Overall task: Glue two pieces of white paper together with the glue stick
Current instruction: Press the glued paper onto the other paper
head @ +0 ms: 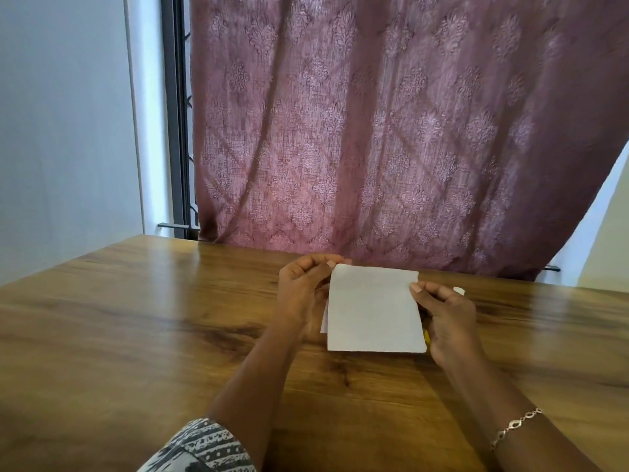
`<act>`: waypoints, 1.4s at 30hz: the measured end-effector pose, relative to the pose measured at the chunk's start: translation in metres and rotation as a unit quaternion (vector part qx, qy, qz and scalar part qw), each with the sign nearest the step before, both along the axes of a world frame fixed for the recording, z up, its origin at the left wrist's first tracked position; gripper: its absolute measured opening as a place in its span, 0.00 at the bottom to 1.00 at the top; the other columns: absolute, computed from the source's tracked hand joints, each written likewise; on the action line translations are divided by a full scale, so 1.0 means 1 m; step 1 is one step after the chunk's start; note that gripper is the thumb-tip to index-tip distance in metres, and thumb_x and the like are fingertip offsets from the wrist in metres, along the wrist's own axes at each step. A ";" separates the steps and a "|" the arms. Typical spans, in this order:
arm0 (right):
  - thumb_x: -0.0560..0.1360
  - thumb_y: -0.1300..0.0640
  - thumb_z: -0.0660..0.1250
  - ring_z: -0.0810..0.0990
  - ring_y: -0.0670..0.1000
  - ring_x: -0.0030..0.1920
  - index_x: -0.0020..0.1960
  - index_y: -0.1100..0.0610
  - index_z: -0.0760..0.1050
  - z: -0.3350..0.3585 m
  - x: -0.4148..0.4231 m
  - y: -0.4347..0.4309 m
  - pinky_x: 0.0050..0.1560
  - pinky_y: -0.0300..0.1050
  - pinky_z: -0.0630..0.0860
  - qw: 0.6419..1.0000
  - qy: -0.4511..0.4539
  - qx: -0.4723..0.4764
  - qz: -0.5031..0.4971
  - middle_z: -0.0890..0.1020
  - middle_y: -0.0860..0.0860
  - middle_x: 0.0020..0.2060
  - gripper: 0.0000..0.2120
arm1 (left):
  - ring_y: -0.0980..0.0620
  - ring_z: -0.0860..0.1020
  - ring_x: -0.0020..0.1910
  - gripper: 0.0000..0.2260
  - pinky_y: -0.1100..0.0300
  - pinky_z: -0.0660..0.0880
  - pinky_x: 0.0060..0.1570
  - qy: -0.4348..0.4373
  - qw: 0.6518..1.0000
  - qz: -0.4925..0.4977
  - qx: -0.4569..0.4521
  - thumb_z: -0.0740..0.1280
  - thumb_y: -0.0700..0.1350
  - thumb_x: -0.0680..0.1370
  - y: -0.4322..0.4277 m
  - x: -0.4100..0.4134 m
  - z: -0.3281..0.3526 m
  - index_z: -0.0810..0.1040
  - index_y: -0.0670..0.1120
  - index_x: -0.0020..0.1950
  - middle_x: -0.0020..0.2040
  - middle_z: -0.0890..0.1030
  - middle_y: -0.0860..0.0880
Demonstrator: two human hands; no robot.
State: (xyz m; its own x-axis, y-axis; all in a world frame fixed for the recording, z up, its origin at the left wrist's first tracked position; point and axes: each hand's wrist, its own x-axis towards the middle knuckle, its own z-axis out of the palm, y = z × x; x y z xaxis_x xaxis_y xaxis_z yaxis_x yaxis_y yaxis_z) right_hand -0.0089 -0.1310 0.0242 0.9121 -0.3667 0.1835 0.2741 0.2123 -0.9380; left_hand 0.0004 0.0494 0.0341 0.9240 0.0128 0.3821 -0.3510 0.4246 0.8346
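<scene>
While I watch through the head camera, the wooden table [136, 318] fills the lower half of my view, its warm brown grain running across and a darker knot streak left of centre. Behind its far edge hangs a mauve curtain [391, 131] with a damask pattern, daylight glowing through it. To the left I see a pale wall [61, 114] and a dark window frame [177, 114]; a slice of lighter wall shows at the far right.

Near the far middle of the table, the white paper [374, 311] is held up facing me, tilted slightly. My left hand [303, 294] pinches its upper left corner between thumb and fingers, closed on the sheet. My right hand [449, 318] grips the right edge, thumb on the front face. A second white edge [324, 321] peeks out at the lower left behind the front sheet, so two layers seem to overlap. A small yellow sliver shows just under the right hand; I cannot tell what it is. A patterned sleeve [200, 447] covers the left arm, and a chain bracelet [514, 427] circles the right wrist.
</scene>
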 end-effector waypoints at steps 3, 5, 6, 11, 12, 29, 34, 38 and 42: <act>0.71 0.66 0.67 0.78 0.48 0.39 0.40 0.58 0.77 0.000 -0.001 0.000 0.38 0.42 0.74 1.000 -0.005 -0.005 0.001 0.80 0.52 0.39 0.04 | 0.57 0.82 0.36 0.09 0.66 0.77 0.35 -0.006 0.999 0.003 0.036 0.63 0.35 0.75 0.003 -0.001 0.001 0.79 0.43 0.38 0.34 0.85 0.52; 0.71 0.66 0.67 0.78 0.48 0.39 0.40 0.58 0.77 0.000 -0.001 -0.001 0.39 0.42 0.75 1.000 -0.006 -0.008 -0.004 0.80 0.52 0.38 0.04 | 0.57 0.82 0.35 0.09 0.66 0.77 0.34 -0.003 0.999 0.004 0.048 0.64 0.36 0.75 0.004 -0.001 0.000 0.80 0.44 0.37 0.33 0.85 0.52; 0.71 0.66 0.67 0.78 0.49 0.39 0.40 0.58 0.77 0.000 -0.001 -0.002 0.40 0.42 0.75 1.000 -0.006 -0.010 -0.006 0.80 0.52 0.38 0.04 | 0.56 0.81 0.35 0.09 0.65 0.77 0.33 0.001 0.999 0.005 0.049 0.64 0.37 0.75 0.005 -0.001 0.000 0.81 0.44 0.37 0.33 0.84 0.52; 0.70 0.66 0.67 0.78 0.49 0.39 0.41 0.60 0.77 -0.002 0.003 -0.004 0.41 0.42 0.75 1.000 -0.004 -0.014 -0.010 0.80 0.52 0.38 0.03 | 0.56 0.82 0.33 0.08 0.64 0.79 0.34 0.008 0.999 0.008 0.053 0.66 0.37 0.74 0.008 0.000 0.000 0.81 0.44 0.37 0.32 0.84 0.51; 0.70 0.67 0.67 0.78 0.49 0.39 0.40 0.59 0.77 -0.002 0.003 -0.004 0.41 0.42 0.75 1.000 -0.005 -0.016 -0.009 0.80 0.52 0.38 0.04 | 0.56 0.82 0.33 0.08 0.64 0.79 0.34 0.009 0.998 0.011 0.058 0.66 0.37 0.74 0.008 0.000 0.000 0.81 0.44 0.36 0.31 0.84 0.51; 0.71 0.66 0.66 0.78 0.52 0.40 0.40 0.59 0.77 -0.001 0.004 -0.010 0.39 0.46 0.75 0.998 0.018 -0.043 0.033 0.81 0.53 0.40 0.04 | 0.54 0.81 0.31 0.09 0.61 0.80 0.34 0.054 0.996 0.017 0.075 0.68 0.36 0.72 0.016 0.007 -0.001 0.82 0.44 0.33 0.31 0.84 0.49; 0.71 0.65 0.66 0.78 0.51 0.41 0.40 0.58 0.77 0.000 0.003 -0.011 0.38 0.46 0.74 0.998 0.031 -0.048 0.038 0.81 0.52 0.40 0.04 | 0.53 0.81 0.31 0.09 0.61 0.80 0.34 0.052 0.996 0.014 0.071 0.67 0.36 0.72 0.018 0.006 -0.001 0.82 0.44 0.33 0.31 0.84 0.48; 0.71 0.65 0.66 0.79 0.52 0.42 0.40 0.59 0.77 0.000 0.002 -0.009 0.39 0.46 0.75 0.999 0.029 -0.037 0.024 0.81 0.53 0.41 0.03 | 0.54 0.82 0.31 0.08 0.62 0.80 0.34 0.054 0.996 0.014 0.070 0.67 0.36 0.73 0.016 0.008 -0.003 0.81 0.43 0.34 0.31 0.84 0.48; 0.71 0.66 0.67 0.78 0.51 0.40 0.40 0.60 0.77 0.001 0.001 -0.007 0.40 0.45 0.76 1.000 0.022 -0.008 0.007 0.81 0.53 0.39 0.03 | 0.53 0.81 0.31 0.07 0.61 0.80 0.34 0.054 0.996 0.014 0.066 0.67 0.36 0.73 0.014 0.009 -0.005 0.81 0.43 0.35 0.31 0.84 0.48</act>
